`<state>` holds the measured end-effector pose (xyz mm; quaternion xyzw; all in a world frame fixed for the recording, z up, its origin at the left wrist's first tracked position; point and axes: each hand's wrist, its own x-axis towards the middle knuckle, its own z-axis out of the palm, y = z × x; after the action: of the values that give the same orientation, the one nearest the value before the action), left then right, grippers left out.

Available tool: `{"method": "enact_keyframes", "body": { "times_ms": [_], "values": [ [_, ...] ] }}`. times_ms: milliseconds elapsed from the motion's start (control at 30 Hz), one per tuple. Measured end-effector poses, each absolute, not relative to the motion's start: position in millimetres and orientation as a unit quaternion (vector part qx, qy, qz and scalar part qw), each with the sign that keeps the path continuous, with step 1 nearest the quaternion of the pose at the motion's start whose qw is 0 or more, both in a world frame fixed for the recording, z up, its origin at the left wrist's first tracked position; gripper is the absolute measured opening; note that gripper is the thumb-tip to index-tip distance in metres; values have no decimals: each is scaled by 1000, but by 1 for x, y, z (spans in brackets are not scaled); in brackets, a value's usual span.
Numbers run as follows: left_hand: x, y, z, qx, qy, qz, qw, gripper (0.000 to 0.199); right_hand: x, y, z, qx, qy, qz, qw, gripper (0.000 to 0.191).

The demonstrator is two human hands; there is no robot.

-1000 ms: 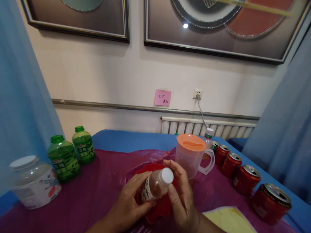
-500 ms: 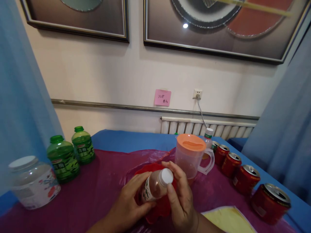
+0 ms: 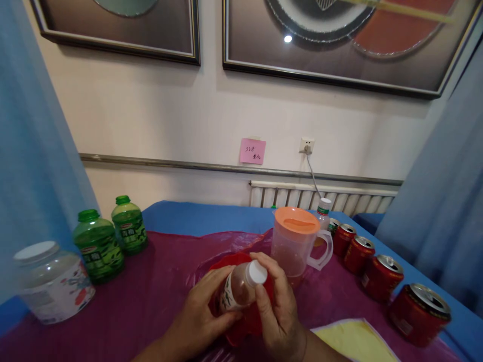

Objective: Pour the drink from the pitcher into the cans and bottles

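A small clear bottle with a white cap and a leaf-patterned label is tilted to the right over a red dish. My left hand wraps round the bottle's body. The fingers and thumb of my right hand close on the white cap from the right. Behind my right hand stands a clear pitcher with an orange lid. Much of the dish is hidden by my hands and the bottle.
Two green bottles and a white-lidded jar stand at left. Several red cans line the right side, near a yellow cloth. Purple plastic sheeting covers the blue table. A small bottle stands behind the pitcher.
The fingers of my right hand have moved slightly left and closed in on the white cap. The bottle's top has shifted a little left; my left hand keeps its hold.
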<state>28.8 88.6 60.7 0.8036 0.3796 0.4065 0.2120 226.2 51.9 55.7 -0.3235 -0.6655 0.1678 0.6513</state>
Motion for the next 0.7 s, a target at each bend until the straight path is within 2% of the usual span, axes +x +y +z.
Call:
{"method": "enact_keyframes", "body": {
  "times_ms": [100,267,567,700],
  "values": [
    [29,88,60,804,378,406,214,63,225,58,51,-333,-648,150,668,42],
    [28,90,60,812,373,397,211,66,227,57,50,-334,-647,174,663,51],
    [29,87,62,805,381,403,211,65,225,57,53,-330,-660,149,658,41],
    [28,90,59,814,370,395,212,67,227,61,50,-337,-653,148,663,46]
  ]
}}
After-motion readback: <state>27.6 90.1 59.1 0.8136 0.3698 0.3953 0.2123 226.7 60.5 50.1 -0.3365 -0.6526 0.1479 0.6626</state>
